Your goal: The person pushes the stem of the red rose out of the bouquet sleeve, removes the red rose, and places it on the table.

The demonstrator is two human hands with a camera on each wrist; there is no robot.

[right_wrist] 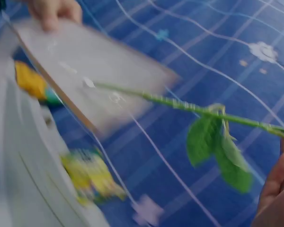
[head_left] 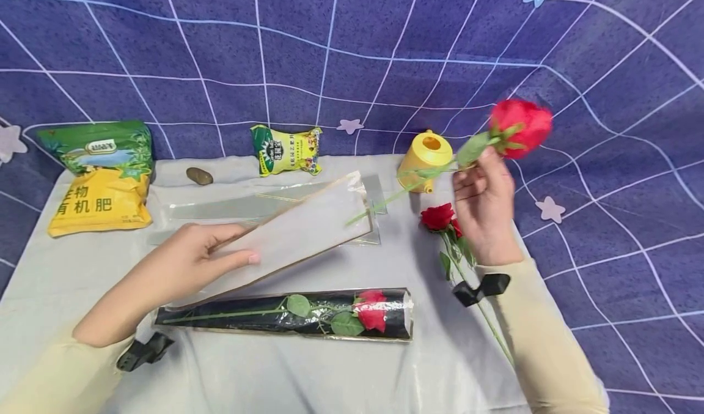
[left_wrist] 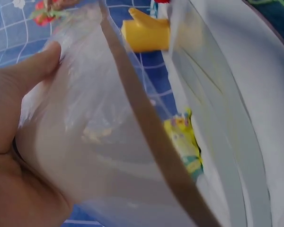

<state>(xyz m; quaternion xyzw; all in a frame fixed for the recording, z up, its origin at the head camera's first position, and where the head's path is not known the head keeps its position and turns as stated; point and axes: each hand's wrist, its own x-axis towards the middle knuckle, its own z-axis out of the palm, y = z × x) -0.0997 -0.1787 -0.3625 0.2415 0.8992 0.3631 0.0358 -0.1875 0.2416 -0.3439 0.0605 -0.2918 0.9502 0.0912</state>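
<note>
My left hand (head_left: pixel 200 258) holds a white flower sleeve (head_left: pixel 308 230) with gold-brown edges and a clear front, thumb on top, its wide end tilted up to the right. In my right hand (head_left: pixel 486 197) I pinch a red rose (head_left: pixel 519 126) just below its bloom. The rose's green stem (right_wrist: pixel 180 104) slants down toward the sleeve's wide end, and its tip lies at the opening; whether it is inside is hard to tell. Below the left hand lies a black-backed sleeve (head_left: pixel 247 316) with a red rose inside. Another rose (head_left: pixel 438 217) lies loose beneath my right wrist.
Flat clear sleeves (head_left: pixel 220 209) lie behind the held one. Along the back stand a green-and-yellow fertilizer bag (head_left: pixel 101 184), a brown stone (head_left: pixel 199 175), a small yellow-green packet (head_left: pixel 287 151) and a yellow watering can (head_left: pixel 420 163). A blue gridded cloth (head_left: pixel 220 47) rises behind the table.
</note>
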